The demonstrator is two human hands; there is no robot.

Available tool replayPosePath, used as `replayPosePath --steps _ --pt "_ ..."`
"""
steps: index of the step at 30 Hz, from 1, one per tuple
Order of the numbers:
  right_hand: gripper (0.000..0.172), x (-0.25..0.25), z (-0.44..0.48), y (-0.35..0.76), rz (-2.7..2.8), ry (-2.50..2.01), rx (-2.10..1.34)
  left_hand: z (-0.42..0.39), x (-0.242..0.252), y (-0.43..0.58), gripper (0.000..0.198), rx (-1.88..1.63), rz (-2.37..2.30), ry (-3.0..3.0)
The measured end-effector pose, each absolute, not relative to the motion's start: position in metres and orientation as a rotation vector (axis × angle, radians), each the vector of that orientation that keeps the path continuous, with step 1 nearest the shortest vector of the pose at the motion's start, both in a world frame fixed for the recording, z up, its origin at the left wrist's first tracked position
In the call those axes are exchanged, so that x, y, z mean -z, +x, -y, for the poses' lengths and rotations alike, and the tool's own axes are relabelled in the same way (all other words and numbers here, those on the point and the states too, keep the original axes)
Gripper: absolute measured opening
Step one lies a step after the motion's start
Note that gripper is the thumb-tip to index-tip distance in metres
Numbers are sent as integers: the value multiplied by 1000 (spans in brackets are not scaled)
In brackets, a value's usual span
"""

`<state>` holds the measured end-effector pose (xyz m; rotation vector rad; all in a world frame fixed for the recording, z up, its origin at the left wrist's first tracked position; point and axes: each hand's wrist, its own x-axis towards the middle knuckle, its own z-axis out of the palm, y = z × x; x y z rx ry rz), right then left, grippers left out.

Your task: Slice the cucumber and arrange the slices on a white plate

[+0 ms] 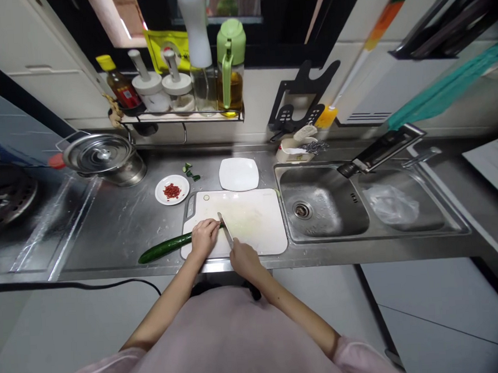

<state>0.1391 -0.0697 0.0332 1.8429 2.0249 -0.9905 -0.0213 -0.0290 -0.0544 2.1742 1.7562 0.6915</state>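
A long green cucumber (165, 249) lies across the left part of the white cutting board (263, 219), one end sticking out past the board's edge. My left hand (204, 238) is closed over it near its right end. In my right hand (244, 258) is a knife (227, 230), gripped by the handle, its blade at the cucumber's right end just beyond my left fingers. Whether the blade has gone into the cucumber I cannot tell. Behind the board stand a white square plate (239, 174) and a small white plate (159, 191) holding chopped red bits (172, 191).
Several green cucumber scraps (191, 171) lie behind the board. A lidded steel pot (125, 169) stands at the left, by the stove (7, 193). To the right is a double sink (325, 202) with a faucet (383, 149). A seasoning rack (187, 117) hangs on the wall.
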Motion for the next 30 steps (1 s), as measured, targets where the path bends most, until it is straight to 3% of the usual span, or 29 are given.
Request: replayPosePath --steps 30 --pt "31 0 42 116 -2081 1934 946 29 54 -21 26 -651 -1767 2183"
